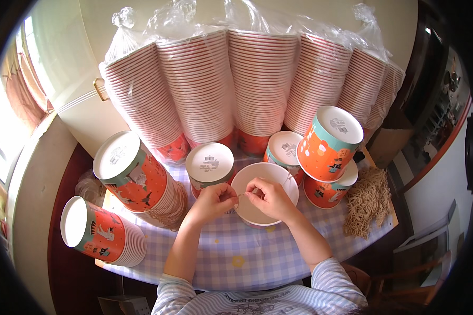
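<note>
As hands [214,203] [271,198] pinch thin string [241,195], round tub [263,169], shaggy twine [369,203]

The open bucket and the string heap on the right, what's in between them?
In the head view, an upside-down orange bucket stands between the open bucket and the string heap, with another orange bucket seemingly on top.
</note>
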A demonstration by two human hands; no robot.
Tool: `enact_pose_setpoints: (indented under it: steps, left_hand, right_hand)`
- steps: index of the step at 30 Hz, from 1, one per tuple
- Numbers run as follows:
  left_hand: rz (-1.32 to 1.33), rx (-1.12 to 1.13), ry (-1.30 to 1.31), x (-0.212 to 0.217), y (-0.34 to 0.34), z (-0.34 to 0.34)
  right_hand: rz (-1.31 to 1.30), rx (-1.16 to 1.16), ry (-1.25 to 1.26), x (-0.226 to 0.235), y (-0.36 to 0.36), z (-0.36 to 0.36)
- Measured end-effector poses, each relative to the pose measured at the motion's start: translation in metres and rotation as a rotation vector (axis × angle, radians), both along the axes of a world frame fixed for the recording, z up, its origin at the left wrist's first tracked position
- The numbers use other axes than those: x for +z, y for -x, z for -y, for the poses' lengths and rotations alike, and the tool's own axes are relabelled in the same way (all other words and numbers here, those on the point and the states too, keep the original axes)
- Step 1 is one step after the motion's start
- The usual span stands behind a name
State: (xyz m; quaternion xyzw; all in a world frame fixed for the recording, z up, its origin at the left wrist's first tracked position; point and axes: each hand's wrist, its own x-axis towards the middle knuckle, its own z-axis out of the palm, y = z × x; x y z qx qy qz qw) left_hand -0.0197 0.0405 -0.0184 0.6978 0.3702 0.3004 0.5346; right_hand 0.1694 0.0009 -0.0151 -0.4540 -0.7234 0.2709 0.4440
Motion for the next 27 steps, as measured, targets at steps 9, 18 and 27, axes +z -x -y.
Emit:
enact_pose_setpoints:
  steps: [9, 18, 27]
  left_hand:
    - [0.137, -0.041, 0.056, -0.004, -0.001, -0.002]
    - [0.289, -0.003, 0.166, -0.005, -0.002, -0.003]
    - [0.34, -0.019, 0.202, 0.004, -0.001, 0.0]
  right_hand:
    - [0.033, -0.005, 0.039, 0.006, 0.002, 0.002]
    - [0.152, -0.001, -0.108, -0.001, -0.001, 0.001]
    - [0.21, 0.027, -0.017, -0.007, 0.001, 0.0]
